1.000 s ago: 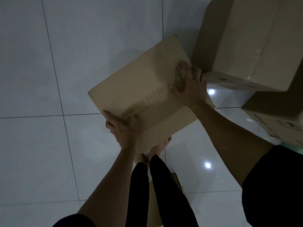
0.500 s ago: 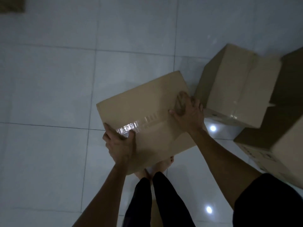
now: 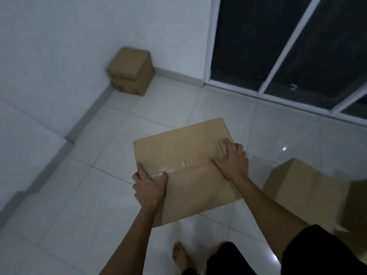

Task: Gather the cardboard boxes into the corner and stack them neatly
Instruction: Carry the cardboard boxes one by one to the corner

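Observation:
I carry a taped brown cardboard box [image 3: 182,153] in front of me, above the floor. My left hand [image 3: 149,185] grips its near left edge, thumb on the top by the tape seam. My right hand [image 3: 231,159] holds the right side with the fingers spread on the top. A small cardboard box [image 3: 130,71] stands on the floor in the far corner against the wall. Another box [image 3: 305,187] sits on the floor at my right, with a darker one [image 3: 355,205] at the frame's edge.
White tiled floor [image 3: 99,195] stretches between me and the corner. White walls run along the left and the back. A dark sliding glass door [image 3: 278,46] with a white frame fills the upper right. My bare foot [image 3: 179,257] shows at the bottom.
My view has lifted from the floor to the room's corner. The box stays in both hands and has swung left, away from the boxes at my right.

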